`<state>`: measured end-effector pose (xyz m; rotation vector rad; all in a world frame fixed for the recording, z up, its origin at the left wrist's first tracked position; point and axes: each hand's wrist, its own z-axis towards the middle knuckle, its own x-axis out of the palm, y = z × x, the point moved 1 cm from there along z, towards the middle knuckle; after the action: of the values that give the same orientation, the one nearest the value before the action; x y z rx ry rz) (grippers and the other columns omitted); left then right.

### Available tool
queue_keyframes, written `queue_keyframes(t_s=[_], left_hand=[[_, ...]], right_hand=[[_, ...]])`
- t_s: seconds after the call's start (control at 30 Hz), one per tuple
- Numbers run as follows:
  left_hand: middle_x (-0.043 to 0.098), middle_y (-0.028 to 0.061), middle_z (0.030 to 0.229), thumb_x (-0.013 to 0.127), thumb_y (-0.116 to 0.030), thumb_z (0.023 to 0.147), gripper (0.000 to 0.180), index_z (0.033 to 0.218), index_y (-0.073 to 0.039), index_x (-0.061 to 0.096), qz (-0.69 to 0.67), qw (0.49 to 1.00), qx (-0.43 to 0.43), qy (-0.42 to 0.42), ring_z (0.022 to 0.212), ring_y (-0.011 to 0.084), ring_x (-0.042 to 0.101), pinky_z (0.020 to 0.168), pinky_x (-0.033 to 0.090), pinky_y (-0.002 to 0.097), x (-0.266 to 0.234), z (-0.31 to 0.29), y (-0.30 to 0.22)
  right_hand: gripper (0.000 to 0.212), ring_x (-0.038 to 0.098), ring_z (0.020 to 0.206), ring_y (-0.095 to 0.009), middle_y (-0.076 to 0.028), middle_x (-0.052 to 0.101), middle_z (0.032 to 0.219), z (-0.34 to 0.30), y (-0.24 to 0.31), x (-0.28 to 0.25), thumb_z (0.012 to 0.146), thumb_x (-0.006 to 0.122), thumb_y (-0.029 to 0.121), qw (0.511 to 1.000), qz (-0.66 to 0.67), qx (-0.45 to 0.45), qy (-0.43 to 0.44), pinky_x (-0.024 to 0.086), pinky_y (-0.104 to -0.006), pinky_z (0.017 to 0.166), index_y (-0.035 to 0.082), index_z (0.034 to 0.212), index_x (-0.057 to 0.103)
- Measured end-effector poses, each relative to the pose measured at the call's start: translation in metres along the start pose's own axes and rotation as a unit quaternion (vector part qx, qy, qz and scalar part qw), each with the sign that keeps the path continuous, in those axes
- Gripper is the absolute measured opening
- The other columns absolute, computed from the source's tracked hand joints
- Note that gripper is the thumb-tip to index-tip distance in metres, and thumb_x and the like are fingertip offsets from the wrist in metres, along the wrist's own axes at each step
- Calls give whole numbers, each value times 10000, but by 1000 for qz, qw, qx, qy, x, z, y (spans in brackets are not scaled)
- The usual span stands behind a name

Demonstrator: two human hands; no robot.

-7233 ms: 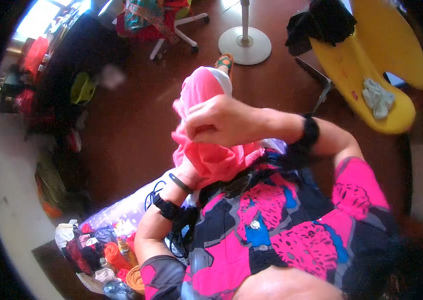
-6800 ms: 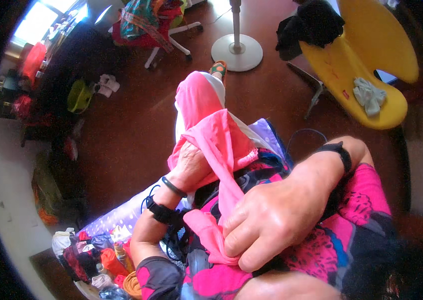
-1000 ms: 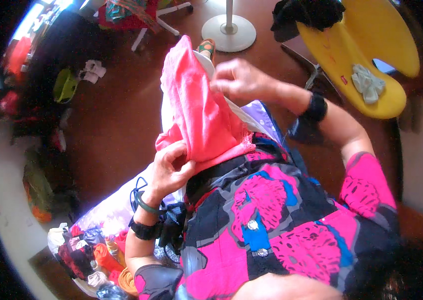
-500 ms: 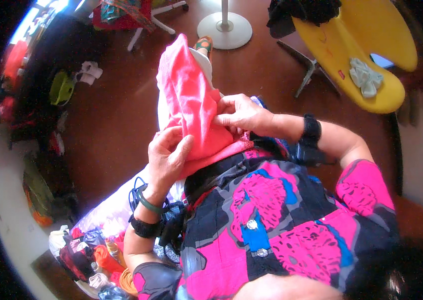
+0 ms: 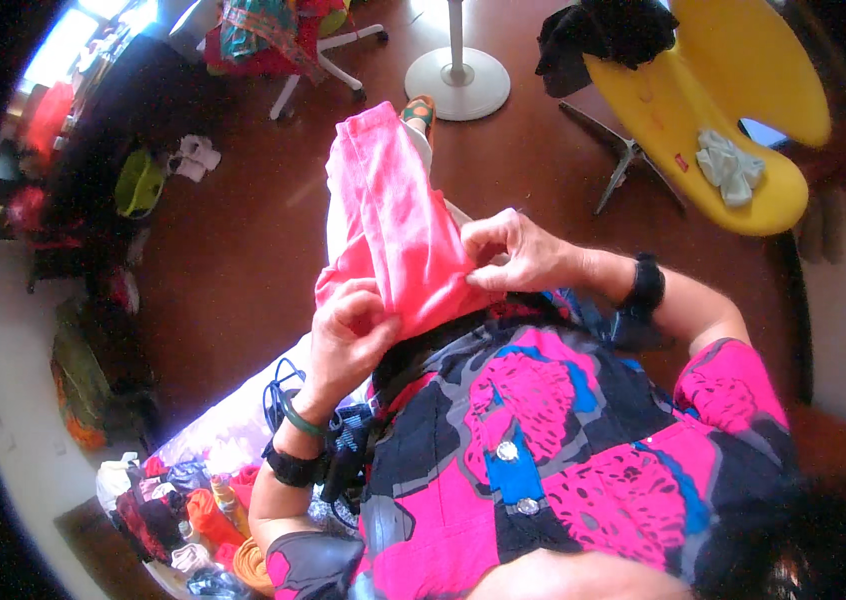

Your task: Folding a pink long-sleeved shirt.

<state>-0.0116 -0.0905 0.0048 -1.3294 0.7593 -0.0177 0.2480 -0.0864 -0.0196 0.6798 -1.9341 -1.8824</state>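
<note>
A coral-pink cloth garment [image 5: 393,220] lies over my lap and legs, its narrower far end reaching toward my foot. My left hand [image 5: 348,338] pinches its near left edge between thumb and fingers. At the near right edge, my right hand [image 5: 521,255] grips the same fabric, thumb against bent fingers. Between the two hands the cloth is spread fairly flat, with a few lengthwise folds. White fabric shows beneath it along both sides. What kind of garment it is cannot be made out.
Piled clothes [image 5: 213,520] lie at lower left beside a pale patterned cover [image 5: 233,410]. A yellow chair [image 5: 763,205] holding white cloth stands at right. Ahead are a round white stand base [image 5: 458,90] and a wheeled chair [image 5: 288,95]. A green basket [image 5: 139,183] sits at left.
The garment's bunched far part has been drawn nearer and flattened. My right hand has moved slightly right and toward me; my left hand has shifted slightly right and toward me.
</note>
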Motion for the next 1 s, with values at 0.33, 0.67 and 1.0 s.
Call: queue_keyframes(t_s=[0.33, 0.67, 1.0], left_hand=[[645, 76, 850, 673, -103, 778, 167, 914, -10, 644, -21, 995, -76, -56, 769, 149, 616, 723, 499, 273, -3, 5, 5], [614, 145, 1006, 699, -161, 802, 297, 1053, -21, 625, 186, 974, -25, -125, 795, 215, 640, 719, 542, 312, -16, 31, 26], [647, 101, 785, 700, -179, 807, 224, 904, 13, 642, 29, 990, -129, -42, 709, 154, 614, 647, 513, 277, -23, 53, 44]], right_hand=[[373, 581, 708, -87, -23, 624, 845, 10, -6, 1, 879, 636, 304, 981, 81, 174, -5, 475, -227, 607, -5, 1079, 578], [303, 613, 842, -191, -101, 655, 883, 42, -43, -17, 826, 652, 247, 957, -91, 14, -276, 487, -326, 783, -10, 984, 624], [292, 613, 845, -169, -117, 655, 928, 74, -57, -19, 839, 649, 187, 978, -1, 93, -185, 487, -305, 791, -29, 1032, 610]])
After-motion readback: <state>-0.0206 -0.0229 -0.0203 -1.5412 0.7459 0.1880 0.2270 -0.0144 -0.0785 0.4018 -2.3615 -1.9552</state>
